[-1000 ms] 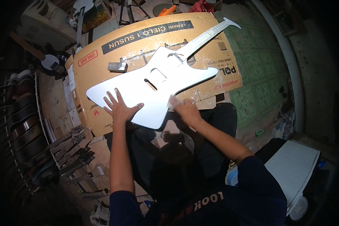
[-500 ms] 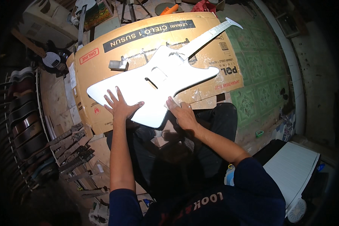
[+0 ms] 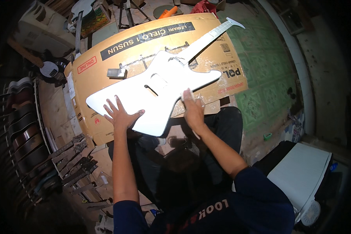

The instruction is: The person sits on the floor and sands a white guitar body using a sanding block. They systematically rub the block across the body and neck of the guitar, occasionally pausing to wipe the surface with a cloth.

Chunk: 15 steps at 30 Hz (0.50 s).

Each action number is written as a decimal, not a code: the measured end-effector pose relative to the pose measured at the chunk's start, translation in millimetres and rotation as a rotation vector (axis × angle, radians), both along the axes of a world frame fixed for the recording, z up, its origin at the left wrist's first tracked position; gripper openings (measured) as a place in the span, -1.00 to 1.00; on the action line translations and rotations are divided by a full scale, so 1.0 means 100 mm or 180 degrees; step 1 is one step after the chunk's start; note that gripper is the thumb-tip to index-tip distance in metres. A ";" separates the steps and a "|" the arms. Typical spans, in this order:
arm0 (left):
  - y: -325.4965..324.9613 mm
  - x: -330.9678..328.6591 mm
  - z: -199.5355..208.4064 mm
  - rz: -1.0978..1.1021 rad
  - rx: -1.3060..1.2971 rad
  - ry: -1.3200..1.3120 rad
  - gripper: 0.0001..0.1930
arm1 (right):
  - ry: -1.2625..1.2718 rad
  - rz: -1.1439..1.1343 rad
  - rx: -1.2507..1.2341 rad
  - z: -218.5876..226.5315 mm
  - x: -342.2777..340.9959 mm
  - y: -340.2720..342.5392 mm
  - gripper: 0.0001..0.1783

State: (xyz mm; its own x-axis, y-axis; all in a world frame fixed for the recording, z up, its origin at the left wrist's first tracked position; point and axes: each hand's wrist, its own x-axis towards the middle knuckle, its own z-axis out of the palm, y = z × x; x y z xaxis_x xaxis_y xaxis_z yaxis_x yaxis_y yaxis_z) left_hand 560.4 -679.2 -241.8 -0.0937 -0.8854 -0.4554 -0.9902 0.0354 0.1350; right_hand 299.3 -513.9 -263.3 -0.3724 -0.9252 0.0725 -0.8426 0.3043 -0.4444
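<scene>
A white, angular electric guitar [image 3: 144, 93] lies flat on a cardboard sheet, its neck [image 3: 206, 42] reaching to the far right. Dark slots show where parts of its body are cut out. Pressed flat on the left wing of the body is my left hand [image 3: 121, 115], open, with fingers spread. My right hand [image 3: 194, 111] is at the body's inner curved edge on the near side, fingers together and slightly blurred. Under its fingertips is a small pale piece like sandpaper [image 3: 183, 94], mostly covered by the fingers.
The cardboard sheet [image 3: 105, 84] carries a small grey block [image 3: 117, 73] beyond the guitar. Guitar bodies hang on a rack [image 3: 23, 132] at the left, with several necks [image 3: 76, 163] beside it. A white case-like box [image 3: 300, 171] stands at the lower right.
My right hand has slid forward and slightly right along the guitar's inner edge, with the pale piece under its fingers. My left hand stays on the body. The whole view has shifted slightly.
</scene>
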 end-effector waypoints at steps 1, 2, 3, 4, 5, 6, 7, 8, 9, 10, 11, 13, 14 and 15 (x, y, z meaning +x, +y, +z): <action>-0.02 0.02 0.00 0.0005 -0.0002 0.0013 0.60 | -0.0041 -0.0032 0.0251 0.00 0.08 -0.02 -0.44; -0.03 0.03 0.00 0.0008 -0.0005 0.0026 0.60 | -0.0043 0.0242 0.0210 0.03 0.05 0.00 -0.46; -0.02 0.03 0.00 0.0012 0.0013 -0.0013 0.59 | -0.0043 0.0513 0.0168 0.08 -0.01 0.05 -0.48; -0.01 0.03 0.03 0.0008 0.0022 -0.0041 0.59 | -0.0031 0.0778 0.0119 0.12 -0.10 0.08 -0.50; 0.00 0.03 0.04 0.0008 0.0032 -0.0075 0.59 | 0.0082 0.0413 0.0166 0.10 -0.22 0.00 -0.53; -0.01 0.03 0.05 0.0007 0.0030 -0.0071 0.58 | -0.0225 -0.0173 0.0416 0.11 -0.36 0.02 -0.53; -0.01 0.03 0.04 0.0007 0.0035 -0.0064 0.58 | -0.0175 -0.0540 0.0272 0.13 -0.49 0.00 -0.51; 0.00 0.05 0.04 0.0015 0.0045 -0.0066 0.57 | -0.0173 -0.0910 0.0503 0.23 -0.62 -0.07 -0.50; 0.01 0.06 0.04 0.0024 0.0047 -0.0070 0.57 | -0.0063 -0.1001 0.0388 0.18 -0.82 -0.10 -0.48; 0.00 0.04 0.04 -0.0002 0.0048 -0.0062 0.57 | 0.0081 -0.1042 0.0230 0.11 -1.01 -0.10 -0.48; -0.01 0.01 0.04 -0.0025 0.0041 -0.0055 0.57 | 0.0225 -0.1080 0.0065 0.05 -1.16 -0.12 -0.48; -0.02 -0.02 0.05 -0.0037 0.0068 -0.0100 0.57 | 0.0203 -0.1166 0.0118 -0.02 -1.25 -0.12 -0.47; -0.01 0.00 0.06 -0.0006 0.0076 -0.0136 0.57 | -0.0361 -0.1113 0.0331 0.09 -1.12 -0.18 -0.46; 0.00 0.05 0.06 0.0035 0.0052 -0.0116 0.58 | -0.0924 -0.1033 0.0538 0.27 -0.92 -0.24 -0.45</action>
State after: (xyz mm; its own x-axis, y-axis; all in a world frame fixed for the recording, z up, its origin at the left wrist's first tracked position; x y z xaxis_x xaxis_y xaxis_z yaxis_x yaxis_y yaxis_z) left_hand 565.2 -679.3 -235.9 -0.0671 -0.8787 -0.4727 -0.9948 0.0225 0.0994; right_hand 207.4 -537.7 -236.1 -0.6270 -0.7475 -0.2194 -0.5399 0.6200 -0.5693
